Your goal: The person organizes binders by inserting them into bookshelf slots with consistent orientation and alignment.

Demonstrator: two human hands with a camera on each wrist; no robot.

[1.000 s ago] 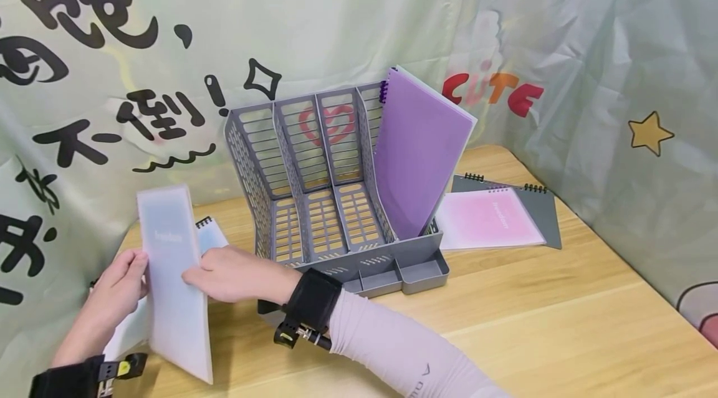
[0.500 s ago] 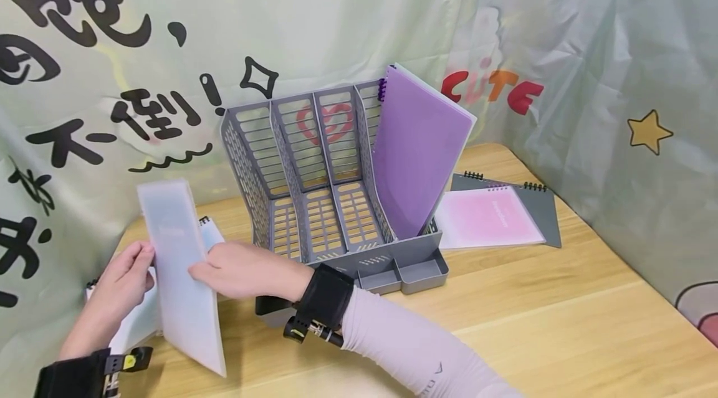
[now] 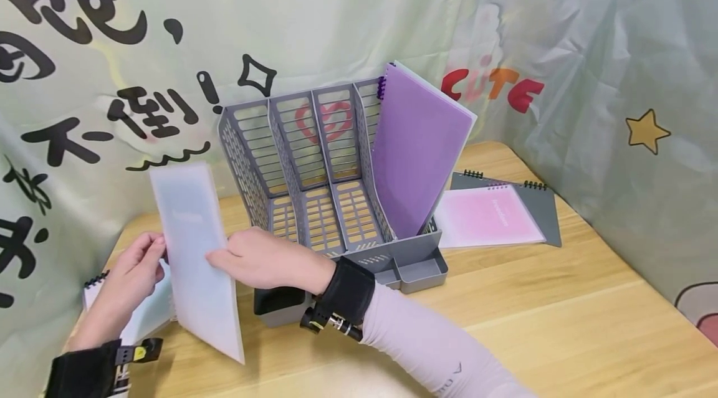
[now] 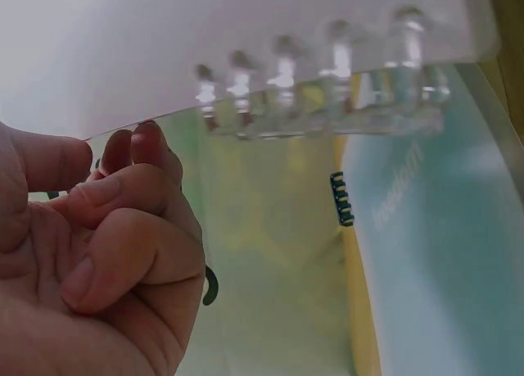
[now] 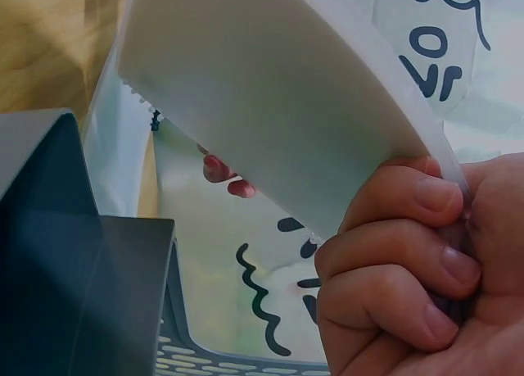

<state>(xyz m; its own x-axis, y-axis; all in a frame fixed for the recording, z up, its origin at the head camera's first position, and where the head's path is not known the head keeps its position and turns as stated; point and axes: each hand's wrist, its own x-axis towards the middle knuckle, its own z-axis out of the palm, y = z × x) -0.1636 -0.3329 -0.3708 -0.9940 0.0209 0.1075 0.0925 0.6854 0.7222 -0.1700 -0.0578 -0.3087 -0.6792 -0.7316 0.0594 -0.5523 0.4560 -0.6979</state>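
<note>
A pale blue spiral notebook with a translucent cover is held upright above the table, left of the rack. My left hand pinches its left edge between thumb and fingertips. On the opposite edge, my right hand grips with fingers curled behind the cover. Clear binding rings show along the notebook's edge in the left wrist view. A grey file rack with several slots stands beside the right hand. In its rightmost slot leans a purple notebook.
Another light blue notebook lies on the table behind the left hand, partly hidden. Right of the rack, a pink notebook overlaps a dark grey one. Small trays project from the rack's front. A printed curtain hangs behind.
Both hands have carried the pale blue notebook rightward and slightly up, closer to the rack. More of the notebook lying at the left shows. The rack's contents look the same.
</note>
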